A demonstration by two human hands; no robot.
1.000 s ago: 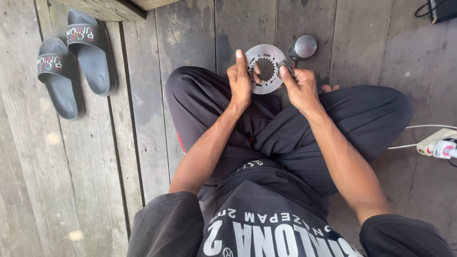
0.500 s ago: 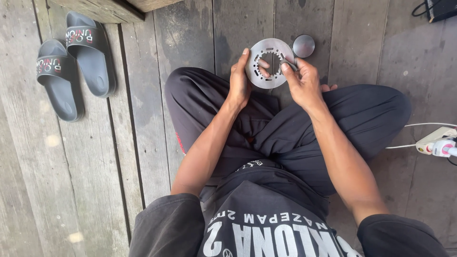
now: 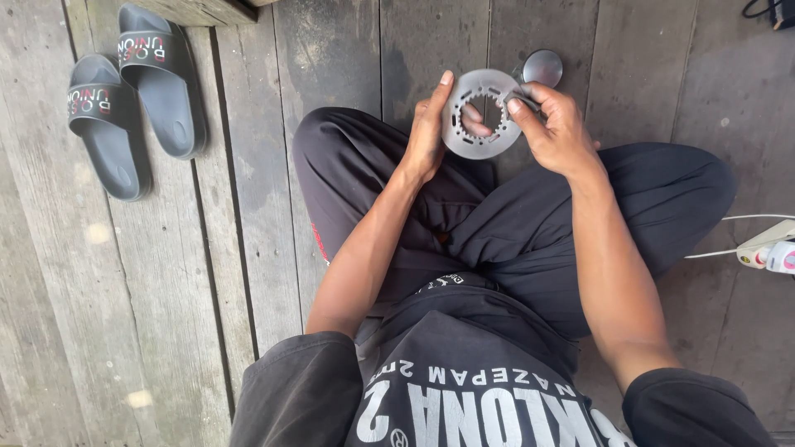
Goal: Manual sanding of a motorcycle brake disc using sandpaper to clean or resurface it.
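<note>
Left hand (image 3: 428, 132) cradles toothed metal disc (image 3: 478, 113) — right hand (image 3: 556, 131) pinches rim.

- A home porch or veranda-like spot, by the look of it, not a fitted workshop.
- The floor (image 3: 248, 248) is weathered grey wooden planks with gaps between the boards.
- A pair of grey slide sandals (image 3: 137, 99) lies on the planks at the left, taken off.
- A white power strip (image 3: 766, 248) with its cable lies at the right edge.
- The person sits cross-legged directly on the floor.
</note>
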